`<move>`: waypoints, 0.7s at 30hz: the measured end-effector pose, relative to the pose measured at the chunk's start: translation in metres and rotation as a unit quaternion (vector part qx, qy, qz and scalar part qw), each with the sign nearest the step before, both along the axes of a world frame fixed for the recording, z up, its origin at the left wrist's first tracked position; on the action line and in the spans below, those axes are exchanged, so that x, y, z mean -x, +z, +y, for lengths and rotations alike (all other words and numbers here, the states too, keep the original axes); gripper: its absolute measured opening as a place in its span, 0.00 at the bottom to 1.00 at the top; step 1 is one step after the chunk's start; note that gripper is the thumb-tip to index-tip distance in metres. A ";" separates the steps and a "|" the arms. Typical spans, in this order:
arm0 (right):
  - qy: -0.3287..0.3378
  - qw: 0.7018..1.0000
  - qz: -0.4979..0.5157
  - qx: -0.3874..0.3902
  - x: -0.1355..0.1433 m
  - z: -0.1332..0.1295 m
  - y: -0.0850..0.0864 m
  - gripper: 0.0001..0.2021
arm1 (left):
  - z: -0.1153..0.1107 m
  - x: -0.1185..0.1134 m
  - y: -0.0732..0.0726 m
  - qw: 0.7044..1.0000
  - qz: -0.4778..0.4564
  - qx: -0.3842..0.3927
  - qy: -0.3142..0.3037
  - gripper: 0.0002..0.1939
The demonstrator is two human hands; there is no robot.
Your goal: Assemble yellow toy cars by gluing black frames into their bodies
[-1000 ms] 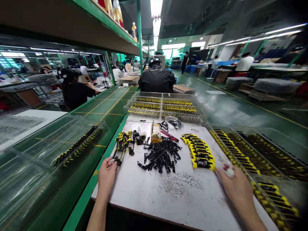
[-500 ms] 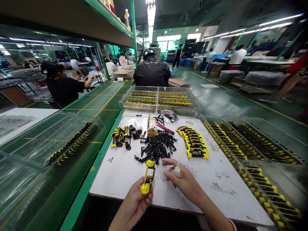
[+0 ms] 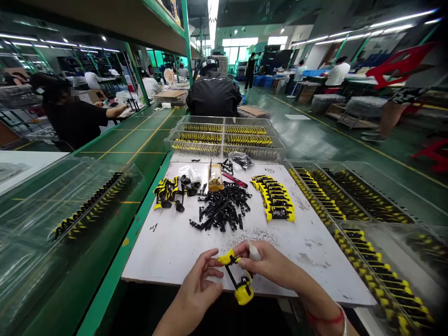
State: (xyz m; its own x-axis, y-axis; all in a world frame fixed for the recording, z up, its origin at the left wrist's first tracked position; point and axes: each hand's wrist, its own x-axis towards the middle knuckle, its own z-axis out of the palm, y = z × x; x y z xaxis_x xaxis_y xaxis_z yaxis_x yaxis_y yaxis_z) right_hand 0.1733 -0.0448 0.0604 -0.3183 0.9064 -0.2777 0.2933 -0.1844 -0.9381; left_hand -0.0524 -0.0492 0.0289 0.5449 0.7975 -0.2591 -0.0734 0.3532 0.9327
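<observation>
A yellow and black part (image 3: 244,293) hangs tilted near the board's front edge, its upper end pinched by my right hand (image 3: 268,263). A small white bottle (image 3: 254,252) is also tucked in that hand. My left hand (image 3: 201,284) is beside the part's left side, fingers apart and holding nothing. Beyond the hands lies a heap of black pieces (image 3: 224,205) on the white board (image 3: 168,252). To its right stands a row of yellow and black parts (image 3: 278,198); to its left is a loose pile of similar parts (image 3: 171,192).
A small yellow box (image 3: 215,179), a red knife (image 3: 234,179) and white tissue (image 3: 189,173) lie behind the heap. Clear trays of parts (image 3: 224,137) stand behind, left and right. A person in black (image 3: 214,93) sits ahead; others are farther off.
The yellow and black part has passed from my left hand to my right and turned. My left hand has opened. The view has shifted slightly, and a person carrying something red shows more at right.
</observation>
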 end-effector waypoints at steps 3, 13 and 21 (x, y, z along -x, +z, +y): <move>0.088 0.996 -0.033 0.002 0.001 0.000 0.007 0.11 | -0.001 -0.001 0.001 0.996 0.053 -0.066 -0.042 0.25; -0.171 0.908 -0.327 -0.198 -0.026 0.046 -0.034 0.11 | -0.005 -0.009 -0.017 0.992 0.104 0.052 0.050 0.28; -0.079 0.913 -0.341 -0.208 -0.033 0.039 -0.039 0.17 | -0.006 0.011 -0.016 0.990 0.102 0.027 0.090 0.18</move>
